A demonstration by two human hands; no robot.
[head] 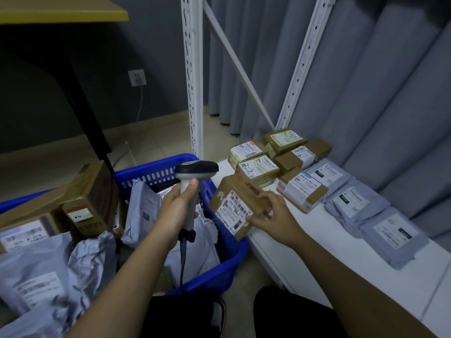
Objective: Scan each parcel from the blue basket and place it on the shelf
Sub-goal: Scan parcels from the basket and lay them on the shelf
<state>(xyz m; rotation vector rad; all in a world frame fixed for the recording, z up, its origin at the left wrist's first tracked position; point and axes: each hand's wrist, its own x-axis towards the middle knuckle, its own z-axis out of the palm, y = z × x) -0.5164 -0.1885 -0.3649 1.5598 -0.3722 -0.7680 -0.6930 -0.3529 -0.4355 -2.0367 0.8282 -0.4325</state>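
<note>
Blue basket (156,172) at left, piled with grey mailer bags and brown boxes (too heaped to count). Left hand (175,211) curls round the scanner (192,176) handle, head aimed rightward, presumably to read a label. Right hand (273,215) pinches a brown parcel (234,203) over the basket's rim, label tilted toward the scanner. On the white shelf (317,240): six boxes clustered at the far end, three grey mailers in a row, labels up.

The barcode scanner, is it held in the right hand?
No, the left hand grips the barcode scanner, while the right hand holds a cardboard parcel.
</note>
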